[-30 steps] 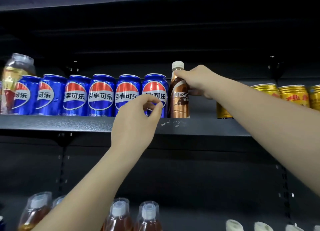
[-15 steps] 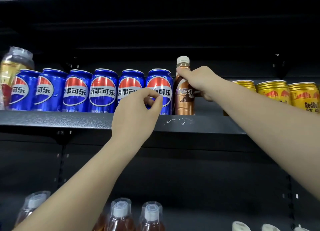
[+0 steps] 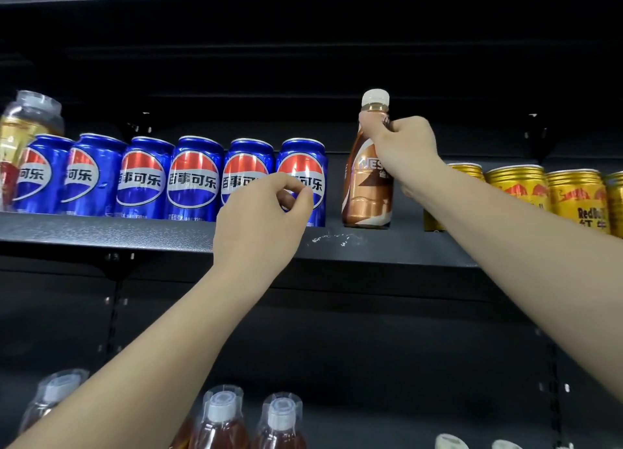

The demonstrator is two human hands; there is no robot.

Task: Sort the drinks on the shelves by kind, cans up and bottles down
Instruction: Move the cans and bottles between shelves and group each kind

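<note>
Nearest the camera, on the lower shelf, stand clear tea bottles with sealed caps; this is the row where bottles belong. Above them the left hand is raised in front of the upper shelf, thumb and forefinger curled into a loose ring that grasps nothing, just before the last Pepsi can. Judged from its position, it is placed to steady that can while the neighbouring item is withdrawn.

Further in, the right hand has its fingers clenched around the shoulder of the brown Nescafé bottle, below the white cap. The bottle is upright with its base at or just above the upper shelf, in the gap between the Pepsi row and the gold Red Bull cans. A high grip leaves the body free to clear both neighbours.

At the far left, one pale bottle remains behind the Pepsi cans, also misplaced
</note>
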